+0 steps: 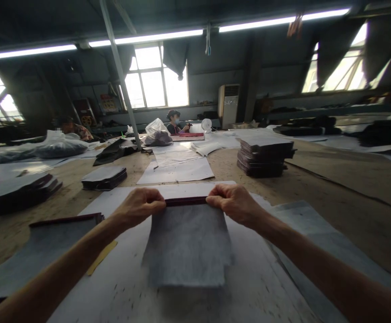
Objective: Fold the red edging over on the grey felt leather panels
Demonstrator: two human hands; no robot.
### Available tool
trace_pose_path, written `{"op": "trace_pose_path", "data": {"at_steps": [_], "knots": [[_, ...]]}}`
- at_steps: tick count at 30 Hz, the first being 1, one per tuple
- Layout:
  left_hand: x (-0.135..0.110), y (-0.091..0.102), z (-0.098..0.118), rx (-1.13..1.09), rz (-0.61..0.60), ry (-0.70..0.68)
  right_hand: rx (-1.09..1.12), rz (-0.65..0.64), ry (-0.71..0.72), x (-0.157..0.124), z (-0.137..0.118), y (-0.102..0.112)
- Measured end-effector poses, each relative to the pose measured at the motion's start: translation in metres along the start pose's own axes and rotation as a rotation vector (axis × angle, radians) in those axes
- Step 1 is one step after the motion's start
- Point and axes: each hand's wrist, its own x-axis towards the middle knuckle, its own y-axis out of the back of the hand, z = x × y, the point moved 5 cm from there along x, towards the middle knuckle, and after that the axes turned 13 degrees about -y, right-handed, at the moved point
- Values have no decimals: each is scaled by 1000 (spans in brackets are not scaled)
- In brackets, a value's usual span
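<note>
Evidently pinching a grey, roughly square fabric panel (187,246) by the far corners of its seemingly layered dark-red edge (186,202), in left hand (145,202) and right hand (229,202), over white paper (254,269) on a brown table (319,179). Looks light and pliable, probably neither slippery nor fragile; best taken at the thicker edge, near both corners, to limit sagging.

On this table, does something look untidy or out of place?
Slightly: dark specks dot the white sheet near the gray material, and the tall stack beyond the right hand juts out unevenly at its right side.
</note>
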Motion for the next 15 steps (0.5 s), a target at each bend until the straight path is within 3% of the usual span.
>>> {"op": "trace_pose_path", "data": {"at_steps": [3,6,10,15], "knots": [[18,-18,-23,120,94,-8,-102,135,19,26,11,-20],[18,-32,-36,215,210,-37,-182,222,66,36,19,-35],[12,-39,-45,278,332,-76,-247,303,118,39,23,-43],[15,-43,-57,339,400,-125,-282,372,154,43,26,-51]]}}
